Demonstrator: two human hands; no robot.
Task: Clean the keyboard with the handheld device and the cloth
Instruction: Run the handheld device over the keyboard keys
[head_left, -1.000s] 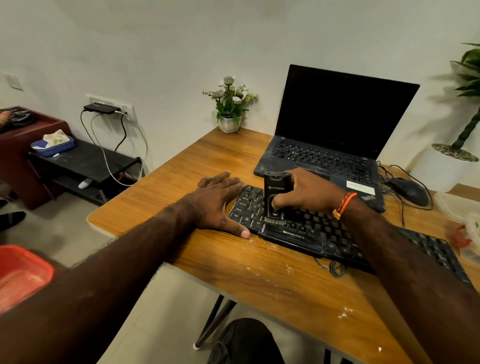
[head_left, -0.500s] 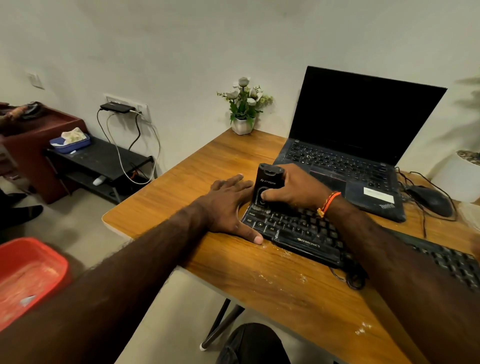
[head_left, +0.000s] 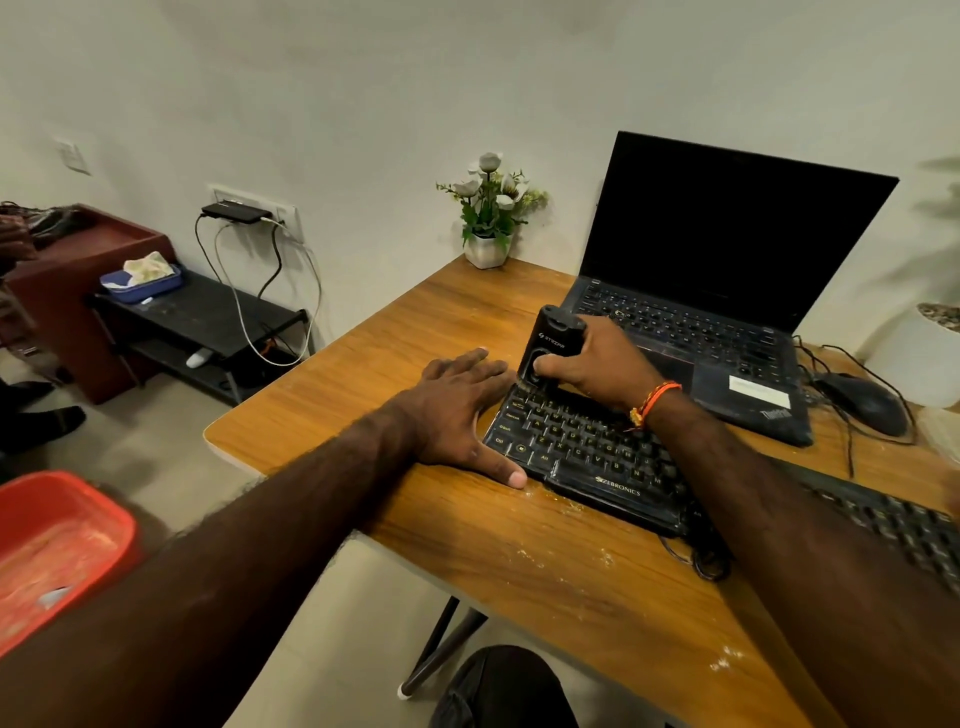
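A big wooden table (head_left: 545, 582) fills the middle and right of the view. It has pale crumbs and dust on its near part.

At the far right of the table stands an open black laptop (head_left: 727, 270) with a dark screen.

A long black keyboard (head_left: 587, 452) lies on the table, nearer than the laptop. It runs from the middle of the table out to the right edge of the view. The right arm crosses over its middle part.

A low black shelf (head_left: 197, 317) stands on the floor at the far left, by the wall. A blue box with cloth in it (head_left: 143, 278) sits on top of it.

A red tub (head_left: 57, 545) sits on the floor at the near left.

The left hand (head_left: 462, 410) lies flat on the table with its fingers straight and spread. It holds nothing. Its thumb touches the left end of the keyboard.

The right hand (head_left: 602, 364) is curled around the black handheld device (head_left: 553, 345). The thumb presses on the front of the device. The device stands upright on the far left corner of the keyboard.

A small white pot of flowers (head_left: 488, 218) stands on the far corner of the table.

A black mouse (head_left: 862, 402) rests on the table just right of the laptop.

1 orange band (head_left: 657, 397) goes around the right wrist.
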